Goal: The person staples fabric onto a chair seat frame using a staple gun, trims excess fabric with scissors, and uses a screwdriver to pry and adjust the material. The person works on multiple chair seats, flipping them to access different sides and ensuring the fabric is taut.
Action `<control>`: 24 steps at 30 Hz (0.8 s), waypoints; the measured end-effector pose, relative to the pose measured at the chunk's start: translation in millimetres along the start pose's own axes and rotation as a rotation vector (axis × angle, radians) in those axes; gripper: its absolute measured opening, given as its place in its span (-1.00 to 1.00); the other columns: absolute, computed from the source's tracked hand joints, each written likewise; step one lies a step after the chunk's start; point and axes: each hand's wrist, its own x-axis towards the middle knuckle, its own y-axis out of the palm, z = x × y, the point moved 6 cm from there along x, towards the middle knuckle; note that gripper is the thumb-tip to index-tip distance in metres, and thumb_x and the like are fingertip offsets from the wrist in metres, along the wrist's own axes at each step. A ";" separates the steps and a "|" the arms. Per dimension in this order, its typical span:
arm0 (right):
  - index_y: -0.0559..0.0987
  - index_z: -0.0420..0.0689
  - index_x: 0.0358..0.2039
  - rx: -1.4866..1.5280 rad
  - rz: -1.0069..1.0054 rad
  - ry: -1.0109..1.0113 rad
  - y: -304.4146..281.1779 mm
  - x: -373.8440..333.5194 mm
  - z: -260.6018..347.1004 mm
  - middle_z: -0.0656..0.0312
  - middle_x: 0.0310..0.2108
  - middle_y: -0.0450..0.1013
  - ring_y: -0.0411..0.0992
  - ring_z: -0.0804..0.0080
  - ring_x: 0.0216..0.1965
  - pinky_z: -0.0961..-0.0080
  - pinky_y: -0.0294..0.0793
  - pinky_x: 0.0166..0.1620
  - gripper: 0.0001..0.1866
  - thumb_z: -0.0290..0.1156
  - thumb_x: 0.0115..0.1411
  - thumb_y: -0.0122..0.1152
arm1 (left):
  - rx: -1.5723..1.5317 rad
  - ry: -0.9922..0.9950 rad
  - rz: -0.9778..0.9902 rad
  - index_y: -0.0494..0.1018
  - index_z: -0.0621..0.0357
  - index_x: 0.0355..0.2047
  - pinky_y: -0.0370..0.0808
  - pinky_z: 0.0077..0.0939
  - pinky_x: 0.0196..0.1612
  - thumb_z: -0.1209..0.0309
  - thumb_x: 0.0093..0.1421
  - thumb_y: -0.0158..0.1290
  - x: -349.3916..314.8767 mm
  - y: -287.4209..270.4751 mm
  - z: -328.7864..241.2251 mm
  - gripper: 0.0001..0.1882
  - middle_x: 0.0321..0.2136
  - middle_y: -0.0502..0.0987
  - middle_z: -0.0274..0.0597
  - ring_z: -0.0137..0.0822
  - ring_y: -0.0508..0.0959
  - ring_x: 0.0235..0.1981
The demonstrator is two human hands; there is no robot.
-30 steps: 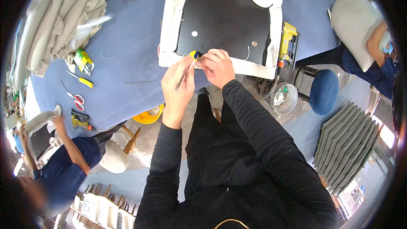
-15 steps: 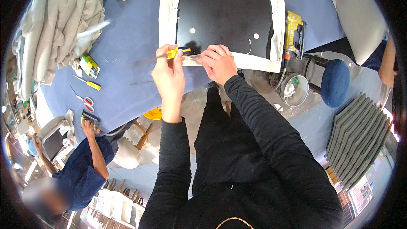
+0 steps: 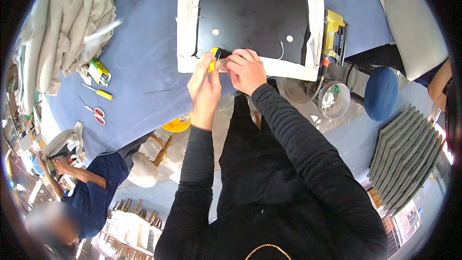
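A seat panel with a black underside [image 3: 250, 14] and a cream fabric border [image 3: 185, 29] lies on the blue table [image 3: 139, 86]. My left hand [image 3: 204, 84] grips a small yellow-handled tool [image 3: 214, 57] at the panel's near edge. My right hand [image 3: 246, 70] presses and pinches the cream fabric along that same edge, right beside the tool. The tool's tip is hidden behind my fingers.
A yellow power stapler [image 3: 334, 36] lies right of the panel. Red-handled scissors [image 3: 95, 111], a yellow screwdriver [image 3: 100, 92] and a small box [image 3: 99, 71] sit on the left. Grey fabric [image 3: 57, 29] is heaped far left. Another person [image 3: 91, 183] works below left; a blue stool [image 3: 380, 94] stands right.
My left hand swung out to the left with the yellow tool, then came back to the panel's near edge beside my right hand. The view shifted slightly.
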 end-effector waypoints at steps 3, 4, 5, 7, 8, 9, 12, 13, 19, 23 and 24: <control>0.73 0.02 -0.27 0.004 -0.006 0.001 1.8 -0.4 -5.8 0.39 -0.13 0.64 0.54 0.24 0.12 0.11 0.45 0.27 -0.88 -0.44 0.15 0.40 | -0.288 0.109 -0.249 0.60 0.25 0.04 0.68 -0.23 0.06 0.52 0.45 0.24 11.9 -29.9 -35.2 -0.80 -0.01 0.74 0.05 -0.07 0.77 -0.03; 0.74 0.01 -0.27 0.050 -0.022 0.016 -0.7 -0.8 -4.5 0.38 -0.13 0.65 0.53 0.21 0.13 0.09 0.45 0.28 -0.88 -0.44 0.16 0.40 | -0.426 0.182 -0.380 0.60 0.27 0.05 0.67 -0.27 0.04 0.49 0.47 0.22 7.1 -45.0 -44.6 -0.80 -0.03 0.74 0.03 -0.08 0.78 -0.08; 0.74 0.01 -0.27 0.035 -0.001 0.011 -0.8 2.1 -3.7 0.38 -0.13 0.65 0.54 0.21 0.13 0.09 0.45 0.27 -0.89 -0.44 0.16 0.41 | -0.277 0.161 -0.296 0.60 0.26 0.06 0.68 -0.29 0.02 0.49 0.48 0.22 3.1 -30.0 -29.4 -0.80 -0.02 0.74 0.00 -0.14 0.78 -0.09; 0.74 0.00 -0.27 0.012 0.038 -0.011 1.5 1.4 -1.7 0.38 -0.13 0.66 0.54 0.19 0.13 0.09 0.46 0.27 -0.90 -0.42 0.17 0.42 | 0.029 0.111 -0.137 0.60 0.23 0.06 0.69 -0.34 -0.01 0.48 0.50 0.21 -8.7 4.1 19.4 -0.81 -0.01 0.75 -0.06 -0.25 0.78 -0.12; 0.76 0.00 -0.25 -0.021 0.074 0.002 1.0 -1.6 -7.8 0.35 -0.13 0.67 0.56 0.18 0.13 0.12 0.48 0.27 -0.87 -0.43 0.16 0.45 | 0.138 -0.091 -0.002 0.60 0.22 0.07 0.68 -0.40 -0.03 0.44 0.52 0.19 -2.4 -7.9 16.2 -0.81 -0.01 0.75 -0.17 -0.42 0.74 -0.12; 0.76 -0.01 -0.25 0.101 0.053 0.074 1.8 -1.7 -15.7 0.32 -0.12 0.67 0.57 0.14 0.14 0.08 0.47 0.28 -0.90 -0.41 0.21 0.43 | -0.149 -0.214 -0.112 0.59 0.22 0.10 0.65 -0.42 -0.05 0.37 0.56 0.16 2.2 -21.6 27.6 -0.77 -0.06 0.73 -0.16 -0.43 0.71 -0.14; 0.79 -0.01 -0.11 0.108 -0.053 0.151 -40.7 -3.8 -18.1 0.17 0.09 0.60 0.49 0.04 0.26 0.10 0.36 0.39 -0.82 -0.38 0.26 0.43 | -0.335 -0.579 -0.405 0.44 0.25 0.33 0.65 -0.35 -0.04 0.32 0.55 0.19 -23.8 -82.6 99.6 -0.55 -0.06 0.70 -0.10 -0.37 0.69 -0.19; 0.78 0.00 -0.04 -0.052 -0.128 0.185 -65.6 -11.5 -18.2 0.10 0.19 0.55 0.46 0.01 0.30 0.12 0.32 0.42 -0.75 -0.38 0.26 0.44 | -0.188 -0.648 -0.402 0.36 0.27 0.40 0.64 -0.39 -0.03 0.29 0.56 0.20 -42.3 -102.9 140.5 -0.47 -0.05 0.68 -0.11 -0.40 0.66 -0.21; 0.25 0.02 0.54 0.273 -0.434 0.960 -125.1 -143.1 -160.6 -0.04 0.38 0.38 0.32 0.00 0.43 0.04 0.47 0.33 -0.10 -0.04 0.34 0.51 | -0.113 -0.439 -0.628 0.38 0.33 0.41 0.62 -0.32 0.13 0.25 0.53 0.25 -83.3 -145.0 159.3 -0.40 0.06 0.65 -0.10 -0.34 0.67 -0.04; 0.17 -0.03 0.56 0.394 -0.220 1.166 -144.7 -108.1 -127.2 0.02 0.36 0.39 0.53 0.16 0.20 0.19 0.69 -0.11 0.02 0.11 0.31 0.53 | -0.578 -0.694 0.212 0.34 0.17 0.48 0.62 -0.38 0.05 0.17 0.52 0.25 -117.0 -22.2 162.1 -0.35 -0.02 0.69 -0.25 -0.32 0.68 -0.06; 0.17 -0.03 0.55 0.425 -0.134 1.138 -155.5 -100.5 -116.3 0.03 0.33 0.41 0.58 0.18 0.12 0.22 0.69 -0.20 0.02 0.12 0.30 0.53 | -0.789 -0.794 0.295 0.30 0.16 0.51 0.62 -0.28 0.10 0.12 0.51 0.25 -113.7 0.9 134.8 -0.29 0.04 0.68 -0.22 -0.29 0.66 -0.01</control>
